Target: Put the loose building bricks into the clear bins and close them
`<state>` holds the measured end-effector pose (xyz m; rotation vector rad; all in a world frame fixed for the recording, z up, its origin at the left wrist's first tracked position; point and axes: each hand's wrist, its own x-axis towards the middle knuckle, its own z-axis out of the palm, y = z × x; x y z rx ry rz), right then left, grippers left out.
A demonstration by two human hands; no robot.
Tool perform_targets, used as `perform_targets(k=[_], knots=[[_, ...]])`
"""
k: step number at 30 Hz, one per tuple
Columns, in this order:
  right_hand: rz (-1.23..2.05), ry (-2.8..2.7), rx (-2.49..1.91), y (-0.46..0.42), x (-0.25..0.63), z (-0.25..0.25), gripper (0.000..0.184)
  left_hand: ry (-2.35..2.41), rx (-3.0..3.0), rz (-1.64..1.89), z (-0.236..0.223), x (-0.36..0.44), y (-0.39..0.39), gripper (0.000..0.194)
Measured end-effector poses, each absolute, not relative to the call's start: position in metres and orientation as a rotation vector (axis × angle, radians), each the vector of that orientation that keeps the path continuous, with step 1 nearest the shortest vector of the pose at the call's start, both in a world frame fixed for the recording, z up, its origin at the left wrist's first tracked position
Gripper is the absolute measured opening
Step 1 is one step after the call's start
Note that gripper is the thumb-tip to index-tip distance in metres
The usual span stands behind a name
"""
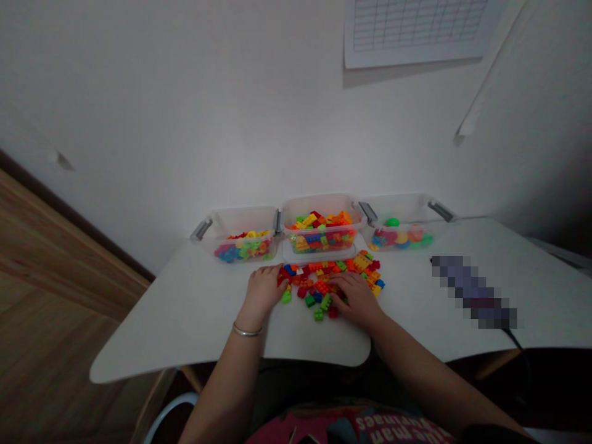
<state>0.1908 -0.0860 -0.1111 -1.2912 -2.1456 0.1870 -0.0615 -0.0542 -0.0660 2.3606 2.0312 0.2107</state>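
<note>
Evidently three clear bins (319, 213) of colourful pieces (326, 237), loose bricks (319, 283) below, both hands (266, 288) loosely spread among them

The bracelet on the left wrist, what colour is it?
The bracelet is silver, best seen in the head view.

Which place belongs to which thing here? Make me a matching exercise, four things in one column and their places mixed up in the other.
Things
1. Bracelet
2. Printed sheet
3. Loose bricks
4. Middle tub

Places
A. Between the left tub and the right tub
B. Around the wrist of the left hand
C. Spread on the white table, in front of the tubs
D. On the wall, higher than the tubs

Right pairs: 1-B, 2-D, 3-C, 4-A
</note>
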Motion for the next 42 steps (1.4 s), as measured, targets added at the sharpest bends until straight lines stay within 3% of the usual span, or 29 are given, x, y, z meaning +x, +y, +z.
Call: perform_targets(k=[9,21,31,42], knots=[[0.19,-2.152,-1.305,-0.0872,0.1897,-0.1091,0.025,2.069,2.326,0.212,-0.0697,-0.0559,-0.0507,0.056],[0.191,-2.156,-1.291,-0.0854,0.1905,-0.1111,0.025,2.139,2.133,0.402,-0.0681,-0.0565,-0.051,0.054],[0.198,-2.152,-1.295,-0.0861,0.1903,-0.11,0.024,2.073,2.212,0.269,-0.0694,-0.0583,-0.0517,0.055],[0.195,-2.158,-1.304,-0.0862,0.1893,-0.1092,0.024,2.157,2.19,0.395,-0.0679,-0.0552,-0.0524,0.057]])
